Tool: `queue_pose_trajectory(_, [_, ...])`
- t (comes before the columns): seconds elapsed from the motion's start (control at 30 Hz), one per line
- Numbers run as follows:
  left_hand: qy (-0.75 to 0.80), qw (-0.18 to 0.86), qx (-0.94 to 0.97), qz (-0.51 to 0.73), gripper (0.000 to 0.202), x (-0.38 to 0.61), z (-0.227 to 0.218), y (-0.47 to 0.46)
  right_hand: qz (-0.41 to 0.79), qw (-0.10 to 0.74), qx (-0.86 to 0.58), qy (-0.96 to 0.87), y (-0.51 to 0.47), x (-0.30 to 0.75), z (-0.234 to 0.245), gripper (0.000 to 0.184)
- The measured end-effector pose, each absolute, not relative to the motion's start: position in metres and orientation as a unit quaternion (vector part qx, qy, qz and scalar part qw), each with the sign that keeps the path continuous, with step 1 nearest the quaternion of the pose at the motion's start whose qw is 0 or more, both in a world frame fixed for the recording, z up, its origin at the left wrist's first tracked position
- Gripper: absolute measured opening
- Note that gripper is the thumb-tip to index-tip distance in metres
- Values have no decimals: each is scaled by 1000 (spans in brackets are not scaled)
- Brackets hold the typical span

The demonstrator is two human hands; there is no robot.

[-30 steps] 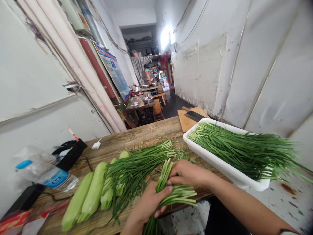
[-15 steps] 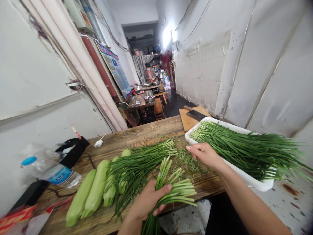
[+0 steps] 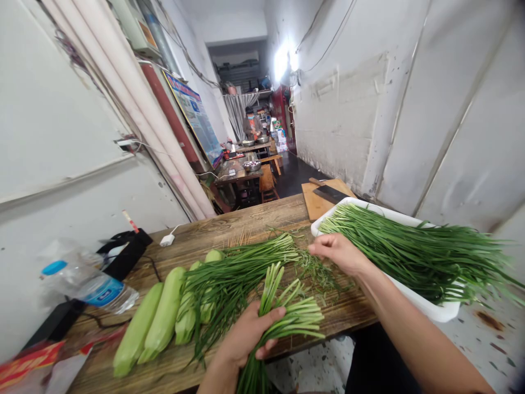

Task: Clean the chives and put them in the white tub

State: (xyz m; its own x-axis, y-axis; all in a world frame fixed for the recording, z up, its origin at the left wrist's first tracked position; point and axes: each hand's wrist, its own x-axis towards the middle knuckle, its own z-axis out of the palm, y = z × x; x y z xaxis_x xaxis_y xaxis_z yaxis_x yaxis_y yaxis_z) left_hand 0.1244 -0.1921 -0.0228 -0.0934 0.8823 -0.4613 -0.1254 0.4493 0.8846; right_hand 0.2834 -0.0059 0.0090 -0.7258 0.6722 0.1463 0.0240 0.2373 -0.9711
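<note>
My left hand is closed around a bunch of garlic chives, pale stem ends fanned to the right and green leaves hanging below the table edge. My right hand hovers over leafy trimmings, its thumb and fingers pinched together; whether something small is between them I cannot make out. A loose pile of chives lies on the wooden table, partly over several light green zucchini. Beside my right forearm, a white plastic tub is heaped with more chives.
A cleaver rests on a wooden cutting board at the far right corner. To the left are a water bottle, a black box and a white charger. Farther back, a person is at another table.
My right hand has shifted slightly left and up, fingers still pinched. The left hand keeps its hold on the chives, barely moving.
</note>
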Motion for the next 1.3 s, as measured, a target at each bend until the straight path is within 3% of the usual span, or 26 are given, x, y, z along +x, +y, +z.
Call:
queue_pose_trajectory(0.13, [612,594,295,430,44,126,-25,-188,520,323,-271,-743,-25,285,13,52])
queue_pose_trajectory(0.27, [623,551,342,438,46,132,-28,-180,474,290,-205,-806,-57,274,12,22])
queue_pose_trajectory(0.4, [652,511,353,435,50,138,-27,-177,456,277,-229,-814,-61,263,8,22])
queue_pose_trajectory(0.57, [649,501,362,443,48,141,-26,-177,519,268,-207,-785,-55,265,3,19])
queue_pose_trajectory(0.87, [557,608,252,507,45,141,-26,-179,622,273,-203,-706,-51,276,-6,12])
queue_pose_trajectory(1.07, [564,595,259,511,52,144,-21,-181,597,263,-176,-738,-45,279,-2,10])
queue_pose_trajectory(1.3, [585,522,346,516,43,147,-29,-177,532,242,-132,-801,-40,287,5,10])
